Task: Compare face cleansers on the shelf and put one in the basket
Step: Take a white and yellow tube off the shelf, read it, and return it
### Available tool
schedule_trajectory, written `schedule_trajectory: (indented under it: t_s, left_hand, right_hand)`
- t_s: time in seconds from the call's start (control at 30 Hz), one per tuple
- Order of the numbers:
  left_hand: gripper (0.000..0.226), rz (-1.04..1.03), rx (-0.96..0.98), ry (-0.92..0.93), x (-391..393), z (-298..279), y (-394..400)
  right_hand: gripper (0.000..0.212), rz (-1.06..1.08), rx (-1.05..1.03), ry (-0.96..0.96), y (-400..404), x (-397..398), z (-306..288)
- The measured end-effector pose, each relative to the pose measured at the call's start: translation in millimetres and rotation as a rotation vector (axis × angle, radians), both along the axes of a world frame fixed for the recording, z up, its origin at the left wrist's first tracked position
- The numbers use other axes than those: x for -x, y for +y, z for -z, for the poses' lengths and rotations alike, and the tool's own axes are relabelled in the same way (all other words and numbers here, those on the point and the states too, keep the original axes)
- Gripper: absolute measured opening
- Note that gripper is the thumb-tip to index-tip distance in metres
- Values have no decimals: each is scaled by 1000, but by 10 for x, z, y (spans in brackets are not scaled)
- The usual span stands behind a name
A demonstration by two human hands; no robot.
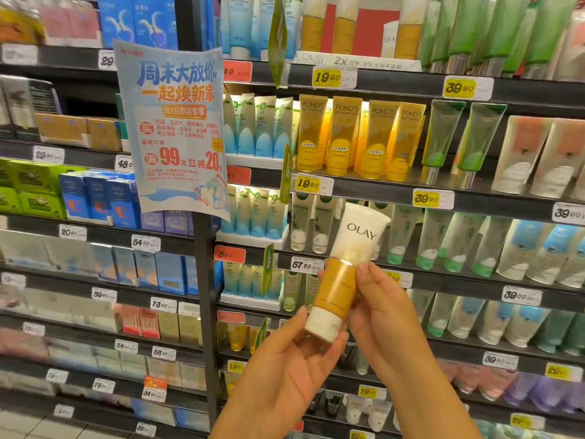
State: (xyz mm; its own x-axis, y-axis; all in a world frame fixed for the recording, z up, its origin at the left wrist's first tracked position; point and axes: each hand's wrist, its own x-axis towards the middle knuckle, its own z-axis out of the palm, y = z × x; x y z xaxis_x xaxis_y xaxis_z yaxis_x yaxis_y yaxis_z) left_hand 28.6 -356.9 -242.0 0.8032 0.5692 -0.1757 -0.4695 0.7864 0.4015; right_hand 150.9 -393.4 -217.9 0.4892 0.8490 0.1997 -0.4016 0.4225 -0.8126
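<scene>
OLAY on held tube; POND'S on yellow tubes; shelf tag 19.90; poster 99.

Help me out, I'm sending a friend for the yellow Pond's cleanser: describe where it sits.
Start at the blue promotional poster hanging on the shelf upright. Look right along that shelf level, past the blue-and-white tubes, to the Pond's tubes. They are the only yellow row there, standing cap-down, with green tubes to their right.
</scene>
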Motion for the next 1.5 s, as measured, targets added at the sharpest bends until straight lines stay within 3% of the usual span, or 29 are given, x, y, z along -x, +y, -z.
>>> schedule_trajectory:
  t_s: [0.27,0.6,0.77,0.97,1.3,1.5]
  left_hand:
    - [40,-54,-136,10,33,59,97]
    - [51,-325,-567,293,31,196,190]
    - [33,-448,-891,487,57,239,198]
    - [38,-529,-1005,574,114,259,179]
    - [38,-524,-979,593,146,237,178]
    - [36,-387,-685,433,163,182,199]
  right_hand:
    - [38,8,36,-21,79,-4,20]
    - [22,6,99,-158,88,35,39]
    - [24,0,120,-142,80,37,41]
    - [20,-26,168,-72,99,66,46]
    - [19,-77,115,4,99,102,13]
    - [24,-103,70,4,69,50,-12]
